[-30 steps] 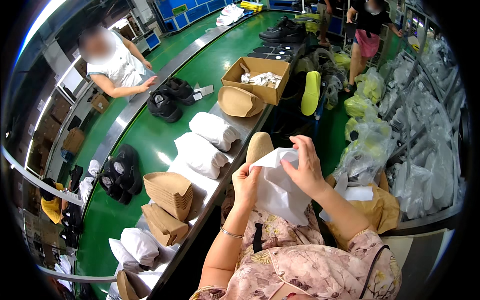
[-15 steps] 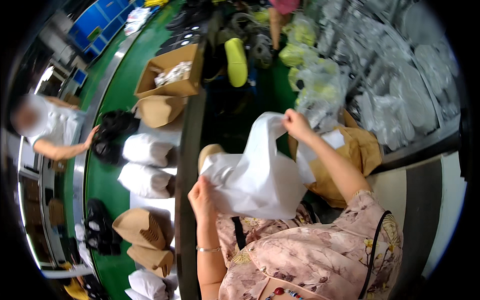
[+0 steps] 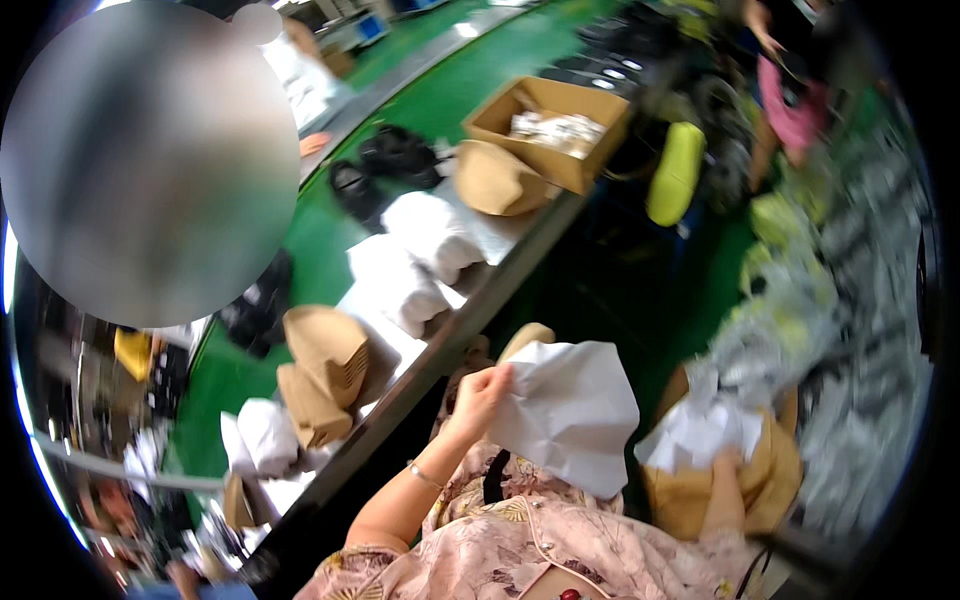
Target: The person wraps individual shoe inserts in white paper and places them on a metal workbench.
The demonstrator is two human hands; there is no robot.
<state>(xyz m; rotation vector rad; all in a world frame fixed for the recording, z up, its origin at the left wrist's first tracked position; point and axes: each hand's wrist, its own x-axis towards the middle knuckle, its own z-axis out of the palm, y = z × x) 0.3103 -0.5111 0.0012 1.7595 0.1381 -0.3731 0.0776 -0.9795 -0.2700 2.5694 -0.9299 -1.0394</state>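
My left hand [image 3: 484, 402] is closed on the edge of a white paper sheet [image 3: 575, 415], which hangs creased above my lap. The rounded end of a tan piece [image 3: 528, 341] shows just behind the sheet; whether my fingers also grip it cannot be told. To the right, my right hand [image 3: 728, 466] reaches into a brown paper bag [image 3: 775, 475] and touches crumpled white paper [image 3: 705, 432] at its mouth. The fingers of that hand are hidden by the paper.
Along the steel edge [image 3: 480, 310] stand white paper bundles [image 3: 430, 235], tan cardboard forms [image 3: 325, 355] and a carton [image 3: 555, 165]. Black shoes [image 3: 400, 155] rest on the green belt [image 3: 330, 235]. A lime-green slipper [image 3: 676, 175] and clear plastic bags [image 3: 780, 320] lie beyond; people are nearby.
My right hand has let go of the sheet and moved right and down to the brown bag. The sheet now hangs from my left hand alone. The whole view has turned.
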